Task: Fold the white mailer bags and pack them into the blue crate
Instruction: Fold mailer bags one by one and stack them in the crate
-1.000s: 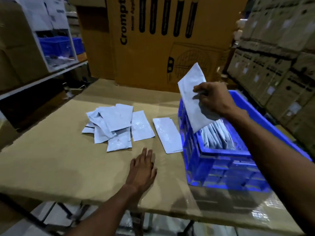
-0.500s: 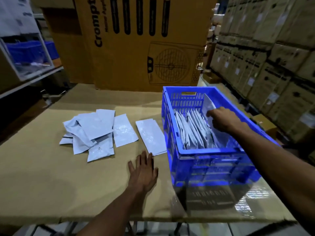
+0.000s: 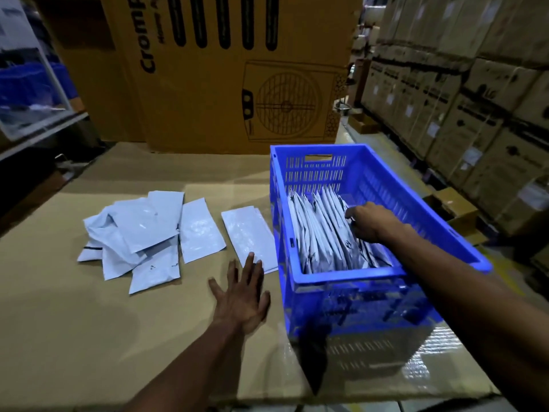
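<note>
White mailer bags (image 3: 323, 233), thin glossy plastic rectangles, stand on edge in a tight row inside the blue crate (image 3: 350, 276), a slotted rigid box. The right hand (image 3: 371, 223) rests on that row, fingers curled; whether it grips one I cannot tell. The left hand (image 3: 242, 295) lies flat, fingers spread, on the brown cardboard tabletop (image 3: 74, 322), fingertips touching a flat bag (image 3: 248, 233). A crumpled loose pile (image 3: 133, 233) lies further left.
</note>
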Action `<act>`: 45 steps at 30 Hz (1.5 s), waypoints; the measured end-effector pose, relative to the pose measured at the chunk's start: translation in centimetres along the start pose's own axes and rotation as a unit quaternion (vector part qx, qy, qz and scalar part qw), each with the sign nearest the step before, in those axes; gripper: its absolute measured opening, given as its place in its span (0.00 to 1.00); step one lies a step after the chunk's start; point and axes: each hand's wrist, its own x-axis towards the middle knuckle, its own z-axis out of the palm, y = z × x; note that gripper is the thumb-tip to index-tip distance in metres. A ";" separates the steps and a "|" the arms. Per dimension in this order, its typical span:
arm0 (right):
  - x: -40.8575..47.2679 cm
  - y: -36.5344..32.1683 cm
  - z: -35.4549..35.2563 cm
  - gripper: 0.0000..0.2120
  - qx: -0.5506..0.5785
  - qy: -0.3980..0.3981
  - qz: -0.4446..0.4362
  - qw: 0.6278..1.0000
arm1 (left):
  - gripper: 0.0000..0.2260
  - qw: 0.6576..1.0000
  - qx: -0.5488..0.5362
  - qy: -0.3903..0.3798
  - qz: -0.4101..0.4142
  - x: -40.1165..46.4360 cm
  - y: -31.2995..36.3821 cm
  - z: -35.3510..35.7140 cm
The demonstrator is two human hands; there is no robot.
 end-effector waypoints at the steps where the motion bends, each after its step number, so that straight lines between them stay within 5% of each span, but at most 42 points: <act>1: 0.0 -0.1 0.0 0.14 0.006 0.021 -0.002 1.000 | 0.31 1.000 0.010 -0.009 0.003 0.1 -0.1 0.0; 7: 0.2 -2.8 -1.3 0.11 0.074 0.212 -0.066 0.972 | 0.32 1.000 -0.002 0.016 -0.008 -0.6 -0.3 -0.6; 14: 0.0 -9.6 -3.2 0.14 0.163 0.320 -0.153 0.921 | 0.25 0.998 0.008 0.051 -0.036 -3.6 -4.1 -0.9; 18: -0.1 -13.7 -4.0 0.23 0.187 0.304 -0.192 0.914 | 0.23 0.999 -0.012 0.044 -0.015 -5.2 -6.2 -1.2; 24: -1.2 -20.1 -5.3 0.21 0.179 0.289 -0.248 0.907 | 0.36 1.000 -0.002 0.018 0.013 -7.5 -9.8 -1.3; 31: -3.6 -27.6 -3.5 0.16 0.126 0.223 -0.331 0.908 | 0.25 0.999 -0.003 0.020 0.040 -9.6 -13.6 -1.5; 39: -5.6 -29.5 8.2 0.30 0.008 -0.038 -0.333 0.942 | 0.20 0.998 0.028 0.036 0.043 -12.0 -17.7 -2.4; 45: -5.6 -28.5 10.9 0.27 -0.027 0.039 -0.351 0.935 | 0.21 0.998 0.015 0.040 0.049 -13.3 -19.6 -3.1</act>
